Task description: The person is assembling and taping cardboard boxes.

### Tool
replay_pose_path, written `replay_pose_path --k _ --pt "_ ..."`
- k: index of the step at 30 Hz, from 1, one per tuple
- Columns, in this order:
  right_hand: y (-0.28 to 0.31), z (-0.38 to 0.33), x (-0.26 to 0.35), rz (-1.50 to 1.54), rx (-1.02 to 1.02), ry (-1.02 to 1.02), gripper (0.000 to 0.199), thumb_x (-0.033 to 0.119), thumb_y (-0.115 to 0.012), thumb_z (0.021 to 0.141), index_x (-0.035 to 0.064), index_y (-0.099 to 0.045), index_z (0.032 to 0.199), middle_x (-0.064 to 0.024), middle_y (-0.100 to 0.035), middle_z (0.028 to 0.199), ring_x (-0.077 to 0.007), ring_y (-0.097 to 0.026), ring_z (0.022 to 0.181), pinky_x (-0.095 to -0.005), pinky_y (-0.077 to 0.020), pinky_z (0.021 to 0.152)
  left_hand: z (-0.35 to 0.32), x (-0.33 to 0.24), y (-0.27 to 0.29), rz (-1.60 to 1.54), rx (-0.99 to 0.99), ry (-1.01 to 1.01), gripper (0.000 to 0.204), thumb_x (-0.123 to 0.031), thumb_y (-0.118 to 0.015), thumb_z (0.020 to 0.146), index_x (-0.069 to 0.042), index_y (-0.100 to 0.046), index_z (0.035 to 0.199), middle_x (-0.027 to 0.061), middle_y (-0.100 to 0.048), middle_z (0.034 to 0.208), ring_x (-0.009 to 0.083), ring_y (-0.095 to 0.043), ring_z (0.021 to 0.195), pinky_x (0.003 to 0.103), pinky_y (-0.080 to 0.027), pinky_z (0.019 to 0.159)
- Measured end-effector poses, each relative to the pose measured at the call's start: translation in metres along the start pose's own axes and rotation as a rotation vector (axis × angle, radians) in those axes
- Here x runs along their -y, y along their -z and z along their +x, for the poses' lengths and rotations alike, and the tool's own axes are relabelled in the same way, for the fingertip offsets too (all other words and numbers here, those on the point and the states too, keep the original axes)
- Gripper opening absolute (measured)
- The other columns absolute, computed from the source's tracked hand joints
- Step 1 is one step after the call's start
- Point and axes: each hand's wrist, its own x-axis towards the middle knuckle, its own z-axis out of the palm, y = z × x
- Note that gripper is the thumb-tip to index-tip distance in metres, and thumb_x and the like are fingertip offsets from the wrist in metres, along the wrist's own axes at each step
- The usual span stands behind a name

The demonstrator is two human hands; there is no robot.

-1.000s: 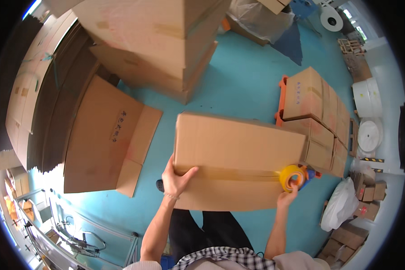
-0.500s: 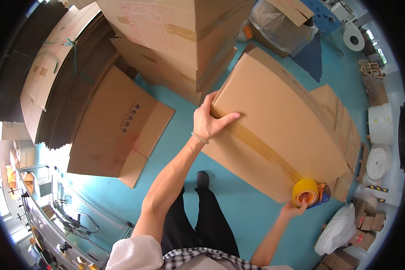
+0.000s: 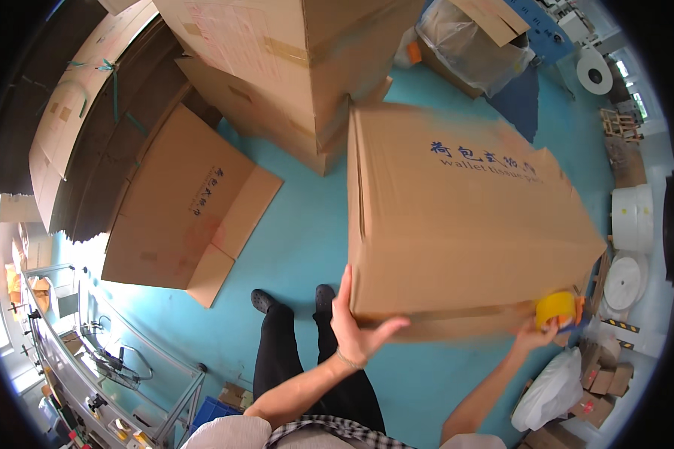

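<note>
A large brown cardboard box (image 3: pixel 457 224) is tilted in front of me, with dark printing on its upper face. My left hand (image 3: pixel 358 331) grips its near left corner, fingers up along the side and thumb stretched across the lower edge. At the box's near right corner, my right hand (image 3: pixel 535 337) is closed on a tape dispenser (image 3: pixel 558 310) loaded with a roll of yellow tape. The dispenser looks blue and orange, partly hidden by the roll and blurred. A strip of tape runs along the box's near lower edge.
Tall cardboard cartons (image 3: pixel 240 52) stand beyond the box. Left of them are a bundle of flattened cartons (image 3: pixel 112 120) and a leaning flat carton (image 3: pixel 172 209). A metal-framed cart (image 3: pixel 120 352) is at lower left. White rolls (image 3: pixel 631 217) and a white bag (image 3: pixel 550 389) line the right.
The box has been turned, bringing its printed face up and its taped side down toward me. Both hands moved with it, the left nearer to me, the right farther right. My feet have shifted.
</note>
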Motion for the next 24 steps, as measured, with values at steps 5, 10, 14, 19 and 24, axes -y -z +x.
replay_pose_path --k 5,10,14,19,24 --pt "-0.027 0.008 -0.096 -0.059 -0.050 -0.491 0.041 0.048 -0.061 0.085 0.0169 -0.058 0.112 -0.0019 -0.064 0.085 -0.0183 -0.058 0.064 -0.0356 -0.0465 0.050 -0.082 0.048 -0.040 0.217 0.372 -0.087 0.092 -0.031 -0.083 0.075 -0.004 -0.030 0.145 0.0235 -0.032 0.147 0.0406 -0.042 0.130 0.047 -0.039 0.102" --pt "0.038 -0.063 -0.188 0.101 -0.458 -1.152 0.075 0.071 -0.056 0.078 0.0145 -0.046 0.126 -0.0112 -0.054 0.117 -0.0357 -0.056 0.099 -0.0523 -0.0423 0.088 -0.134 0.135 -0.015 0.120 0.713 0.082 0.041 -0.021 -0.071 0.085 -0.009 -0.057 0.121 0.0196 -0.047 0.133 0.0397 -0.052 0.117 0.046 -0.046 0.095" --pt "0.067 -0.103 -0.257 0.171 -0.698 -1.175 0.071 0.065 -0.056 0.079 0.0163 -0.043 0.129 -0.0101 -0.046 0.129 -0.0323 -0.044 0.120 -0.0578 -0.0372 0.096 -0.054 0.187 0.010 0.333 0.493 -0.029 0.029 -0.019 -0.066 0.085 -0.004 -0.058 0.109 0.0177 -0.059 0.108 0.0369 -0.056 0.103 0.044 -0.048 0.088" --pt "0.012 -0.139 -0.322 -0.045 -0.738 -1.032 0.064 0.050 -0.057 0.082 0.0180 -0.041 0.134 -0.0077 -0.026 0.145 -0.0325 -0.030 0.132 -0.0646 -0.0317 0.102 0.074 0.252 0.005 0.605 0.547 -0.021 0.047 -0.023 -0.065 0.087 -0.016 -0.050 0.131 0.0161 -0.051 0.130 0.0393 -0.052 0.113 0.047 -0.045 0.094" --pt "-0.044 -0.173 -0.370 -0.339 -0.249 -1.136 0.066 0.043 -0.059 0.085 0.0193 -0.034 0.141 -0.0062 -0.021 0.148 -0.0291 -0.034 0.132 -0.0643 -0.0382 0.098 0.151 0.288 -0.091 0.955 0.931 -0.262 0.071 -0.022 -0.067 0.086 -0.021 -0.033 0.148 0.0112 -0.020 0.157 0.0346 -0.029 0.139 0.053 -0.035 0.103"
